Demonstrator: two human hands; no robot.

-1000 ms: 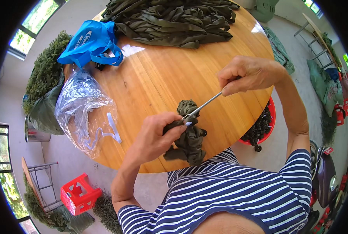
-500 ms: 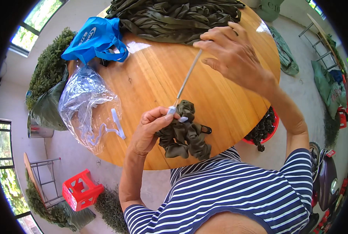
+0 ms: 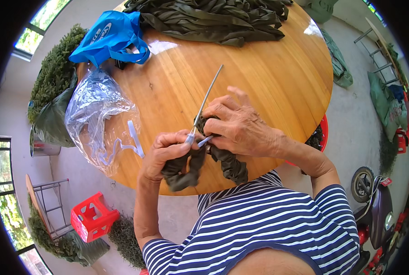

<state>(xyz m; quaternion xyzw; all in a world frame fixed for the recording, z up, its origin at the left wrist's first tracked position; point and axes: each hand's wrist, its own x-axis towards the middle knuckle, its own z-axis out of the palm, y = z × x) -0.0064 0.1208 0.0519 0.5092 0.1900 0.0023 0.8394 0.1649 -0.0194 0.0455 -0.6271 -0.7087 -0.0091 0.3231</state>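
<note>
A thin metal rod slants up and away from my left hand, whose thumb and fingers pinch its lower end together with a pale elastic band. Bunched dark olive fabric, gathered like a scrunchie, hangs around and below both hands over the near table edge. My right hand bends over the upper part of this fabric, fingers closed on it beside the rod. Its fingertips are partly hidden.
Across the far side of the round wooden table lies a heap of olive fabric strips. A blue bag, a clear plastic bag and a loose pale elastic strip are at left. A red stool stands on the floor.
My right hand has left the far end of the rod and come down to the fabric. The rod now sticks up free, and the fabric has shifted and spread between my hands.
</note>
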